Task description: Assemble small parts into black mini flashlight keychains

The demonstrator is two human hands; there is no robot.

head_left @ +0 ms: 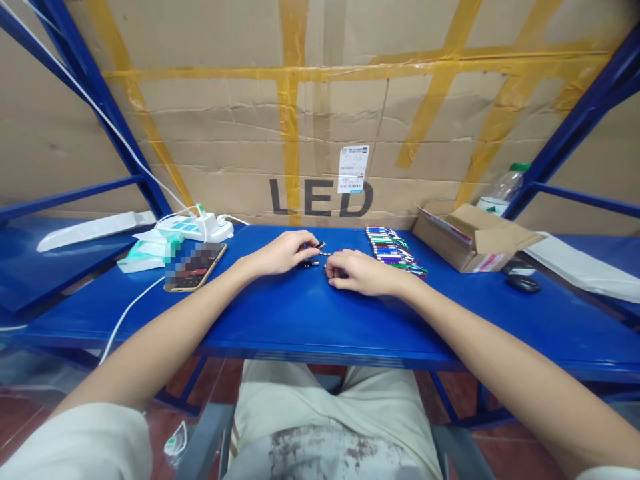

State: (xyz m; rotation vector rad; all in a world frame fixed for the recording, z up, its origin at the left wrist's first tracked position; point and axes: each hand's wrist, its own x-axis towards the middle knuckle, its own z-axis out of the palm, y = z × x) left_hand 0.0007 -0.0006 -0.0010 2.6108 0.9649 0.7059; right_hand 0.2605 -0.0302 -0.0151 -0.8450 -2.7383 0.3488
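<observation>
Both my hands rest on the blue table (310, 313) near its middle. My left hand (286, 252) is curled, its fingertips pinching a small dark pen-like item with a metal tip (320, 246). A second such item (309, 264) lies just below it on the table. My right hand (361, 272) is curled palm-down beside it, fingers closed over something small I cannot make out. A row of small colourful items (393, 251) lies just right of my right hand.
An open cardboard box (473, 241) and a black mouse (523, 283) sit at the right. A phone (195, 265) on a white cable, a power strip (195, 227) and a tissue pack (143, 255) are at the left. A cardboard wall marked LED stands behind.
</observation>
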